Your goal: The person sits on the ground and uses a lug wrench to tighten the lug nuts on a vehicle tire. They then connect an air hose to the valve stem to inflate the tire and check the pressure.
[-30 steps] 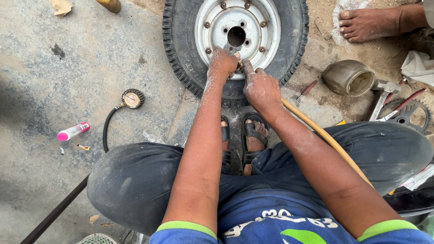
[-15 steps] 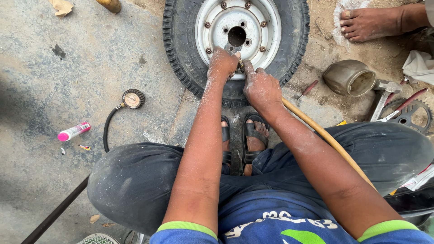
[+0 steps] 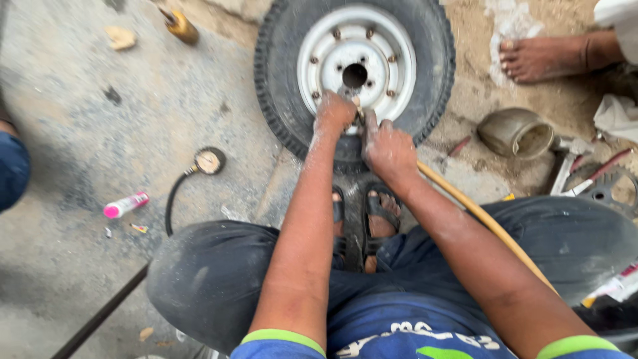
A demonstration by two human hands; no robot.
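Wheel [image 3: 355, 66] lies flat at top centre, both hands meeting at its rim's lower edge: left hand [image 3: 334, 114] closed on the valve area, right hand [image 3: 389, 149] closed around the yellow hose [image 3: 488, 223] end, pressing it there.

Both hands [image 3: 362, 129] on wheel [image 3: 355, 66] valve
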